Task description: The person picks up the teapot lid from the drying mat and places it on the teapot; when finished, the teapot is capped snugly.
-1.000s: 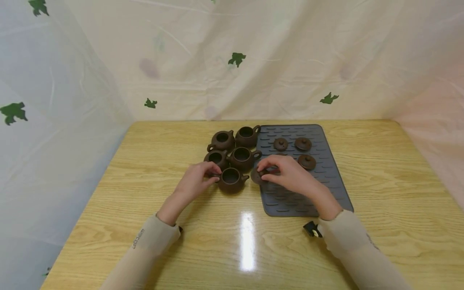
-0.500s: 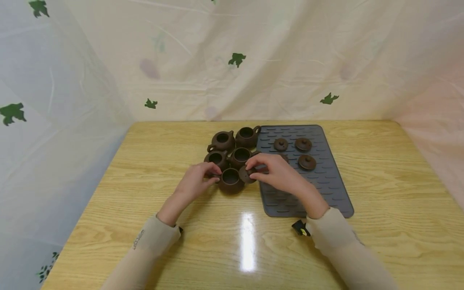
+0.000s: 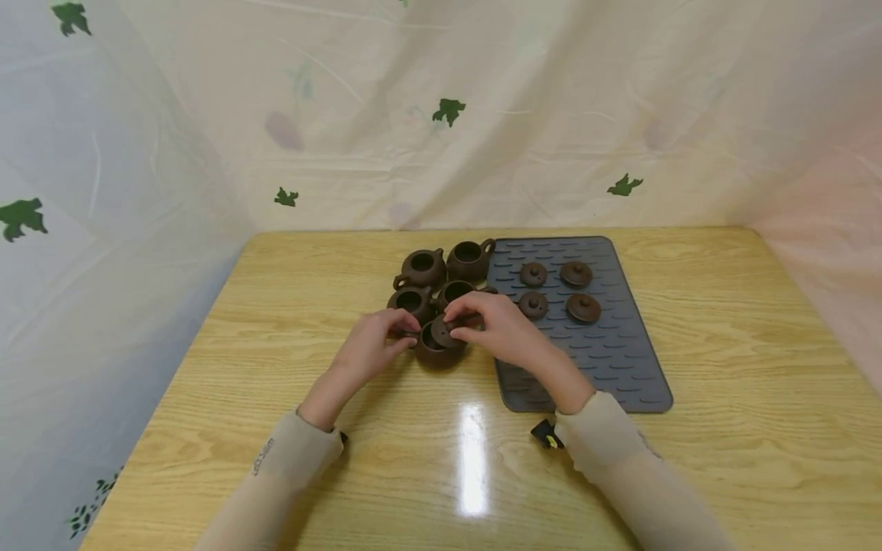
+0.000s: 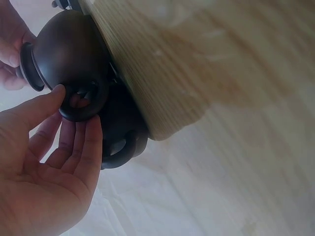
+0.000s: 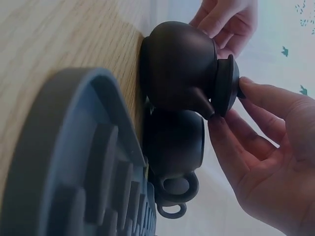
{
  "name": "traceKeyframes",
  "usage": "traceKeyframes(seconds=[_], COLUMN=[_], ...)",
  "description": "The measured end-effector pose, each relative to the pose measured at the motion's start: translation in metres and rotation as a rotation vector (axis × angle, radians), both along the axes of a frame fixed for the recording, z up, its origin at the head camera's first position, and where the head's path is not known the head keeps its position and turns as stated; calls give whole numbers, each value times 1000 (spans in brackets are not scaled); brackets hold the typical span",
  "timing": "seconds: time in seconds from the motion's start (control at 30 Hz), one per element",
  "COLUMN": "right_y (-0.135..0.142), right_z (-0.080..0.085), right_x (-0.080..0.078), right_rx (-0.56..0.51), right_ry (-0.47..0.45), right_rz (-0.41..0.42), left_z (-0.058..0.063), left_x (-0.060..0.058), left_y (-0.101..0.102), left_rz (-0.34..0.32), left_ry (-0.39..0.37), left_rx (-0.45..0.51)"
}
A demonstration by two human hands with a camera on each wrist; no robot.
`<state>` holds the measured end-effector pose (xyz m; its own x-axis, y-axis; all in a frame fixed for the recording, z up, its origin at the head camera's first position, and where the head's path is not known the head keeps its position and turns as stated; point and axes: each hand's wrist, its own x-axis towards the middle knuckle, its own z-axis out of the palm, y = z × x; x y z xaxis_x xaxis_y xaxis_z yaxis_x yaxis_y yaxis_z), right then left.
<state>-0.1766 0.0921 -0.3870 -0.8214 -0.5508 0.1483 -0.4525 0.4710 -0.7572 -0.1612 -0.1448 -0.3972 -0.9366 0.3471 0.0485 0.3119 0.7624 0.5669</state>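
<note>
A small dark brown teapot (image 3: 439,358) stands nearest on the wooden table, its spout (image 5: 201,102) turned to the right. My left hand (image 3: 373,343) pinches its ring handle (image 4: 78,110) between thumb and fingers. Over the teapot's opening, my right hand (image 3: 501,330) holds a round lid (image 5: 226,84) by its knob, tilted at the rim, with part of the opening showing in the head view. Several more lidless teapots crowd behind, among them one teapot (image 3: 423,266) at the back left and another (image 3: 469,259) at the back right.
A grey ridged mat (image 3: 586,375) lies right of the teapots. Several lids sit on it knob up, including one lid (image 3: 583,308) at the right and one (image 3: 533,304) near its left edge. A pale patterned curtain (image 3: 441,168) hangs behind the table (image 3: 386,474).
My right hand has carried the lid leftward from the mat's left edge to over the nearest teapot. A lid that it hid on the mat now shows. My left hand stays on the handle.
</note>
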Motion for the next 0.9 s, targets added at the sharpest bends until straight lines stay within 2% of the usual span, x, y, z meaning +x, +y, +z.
traceKeyframes(seconds=[0.17, 0.9], right_y=[-5, -17], right_z=[0, -4], right_x=[1, 1], right_rx=[-28, -12], right_ry=[11, 32], right_rz=[7, -4], left_z=[0, -1], left_x=[1, -1], left_y=[0, -1], left_rz=[-1, 3], left_ry=[11, -17], left_rx=[9, 26])
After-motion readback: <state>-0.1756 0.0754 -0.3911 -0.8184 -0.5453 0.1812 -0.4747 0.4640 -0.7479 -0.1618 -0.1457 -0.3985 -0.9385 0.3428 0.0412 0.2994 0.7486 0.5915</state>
